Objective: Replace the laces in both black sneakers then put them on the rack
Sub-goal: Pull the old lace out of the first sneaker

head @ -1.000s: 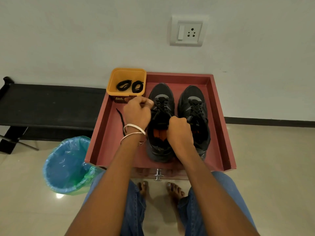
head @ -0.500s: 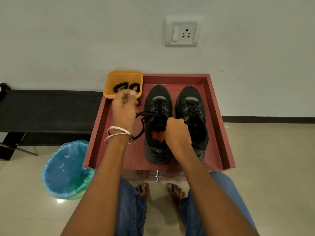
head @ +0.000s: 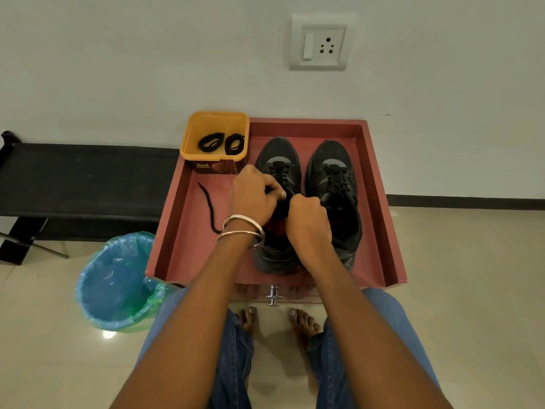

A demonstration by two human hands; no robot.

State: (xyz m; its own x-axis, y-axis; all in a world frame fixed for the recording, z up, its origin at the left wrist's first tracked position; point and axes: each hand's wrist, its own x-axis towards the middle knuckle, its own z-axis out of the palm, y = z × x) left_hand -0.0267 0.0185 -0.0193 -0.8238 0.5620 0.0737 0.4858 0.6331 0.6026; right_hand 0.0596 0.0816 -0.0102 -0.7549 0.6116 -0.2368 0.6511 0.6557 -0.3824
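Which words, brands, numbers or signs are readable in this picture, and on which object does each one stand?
"Amul": on the dark red label band of the yellow tub, in gold letters.
A smaller line just under "Amul" on the same band: too small and blurred to read.
Left sneaker and right sneaker: no readable logo or text.
Wall socket: no text visible.
Red tray and blue bin: none.

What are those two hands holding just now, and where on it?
Both work at the left sneaker. The left hand pinches its black lace near the eyelets; the right hand grips around the tongue, exact hold hidden.
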